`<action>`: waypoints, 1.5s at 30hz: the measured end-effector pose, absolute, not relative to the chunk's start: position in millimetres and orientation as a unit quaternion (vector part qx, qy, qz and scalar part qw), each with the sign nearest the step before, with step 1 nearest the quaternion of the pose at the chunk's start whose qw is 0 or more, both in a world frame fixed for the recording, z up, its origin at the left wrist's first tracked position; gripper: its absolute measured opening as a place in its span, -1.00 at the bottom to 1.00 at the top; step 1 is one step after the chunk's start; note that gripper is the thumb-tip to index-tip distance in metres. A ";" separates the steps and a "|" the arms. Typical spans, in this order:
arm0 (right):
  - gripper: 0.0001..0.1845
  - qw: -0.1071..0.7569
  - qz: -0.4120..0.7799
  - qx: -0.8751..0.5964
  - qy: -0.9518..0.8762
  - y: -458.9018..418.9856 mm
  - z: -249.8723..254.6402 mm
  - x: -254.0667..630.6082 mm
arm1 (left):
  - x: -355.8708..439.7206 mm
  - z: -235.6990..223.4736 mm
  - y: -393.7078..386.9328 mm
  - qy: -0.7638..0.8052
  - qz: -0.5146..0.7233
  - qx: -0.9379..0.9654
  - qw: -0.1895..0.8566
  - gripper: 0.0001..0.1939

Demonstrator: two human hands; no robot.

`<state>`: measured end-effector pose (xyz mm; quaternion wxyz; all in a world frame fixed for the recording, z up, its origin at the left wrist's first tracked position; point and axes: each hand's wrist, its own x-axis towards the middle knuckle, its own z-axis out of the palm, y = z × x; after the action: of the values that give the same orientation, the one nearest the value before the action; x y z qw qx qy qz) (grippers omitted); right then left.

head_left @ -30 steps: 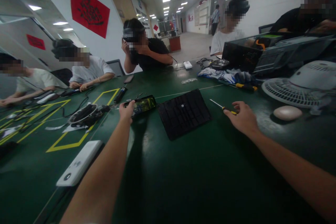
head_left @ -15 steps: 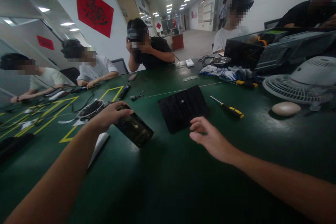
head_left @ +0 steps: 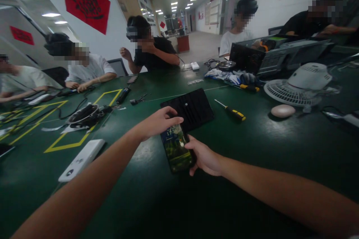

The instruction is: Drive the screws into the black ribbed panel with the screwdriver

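A smartphone (head_left: 177, 153) with its screen lit, showing a clock and a green picture, is tilted toward me above the green table. My left hand (head_left: 162, 120) grips its top end, thumb along the upper edge. At the lower right side my right hand (head_left: 204, 157) is closed on it too, thumb at the screen's edge and fingers partly hidden behind. Just beyond the phone a black wallet (head_left: 198, 108) lies spread open, with slots and a small round snap; the phone and left hand cover its near left corner.
Right of the wallet lies a yellow-and-black screwdriver (head_left: 234, 112). A white fan (head_left: 301, 86) and a computer mouse (head_left: 283, 111) are farther right. A white power strip (head_left: 81, 160) sits at left by my forearm. An open computer case (head_left: 277, 54) stands behind; several people sit around.
The phone has moved right, in front of the wallet, and its screen now shows lit. My right hand, apart from it before, has closed on its lower side.
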<state>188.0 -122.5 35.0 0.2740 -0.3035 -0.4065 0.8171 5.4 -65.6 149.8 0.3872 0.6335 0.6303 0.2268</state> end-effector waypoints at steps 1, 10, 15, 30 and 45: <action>-0.19 0.275 0.812 -0.316 -0.406 -122.5 35.2 192.7 | 6.5 148.2 -67.1 0.622 0.242 0.614 0.420 -0.45; 0.06 0.299 0.767 -0.371 -0.430 -119.1 26.9 218.5 | 12.0 129.5 -77.4 0.510 0.412 0.511 0.556 -0.59; -0.32 0.337 0.780 -0.388 -0.358 -123.1 25.9 225.5 | 27.0 109.8 -87.9 0.472 0.484 0.454 0.580 -0.67; -0.23 0.354 0.750 -0.420 -0.368 -127.9 27.4 230.3 | 31.8 97.5 -96.6 0.475 0.452 0.504 0.563 -0.42; -0.36 0.347 0.783 -0.387 -0.343 -120.6 34.0 242.9 | 29.4 75.7 -88.3 0.481 0.394 0.523 0.583 0.15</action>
<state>242.9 -120.6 34.0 0.3469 -0.3865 -0.3433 0.7826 29.4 -88.3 75.7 0.5825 0.5228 0.4815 0.3943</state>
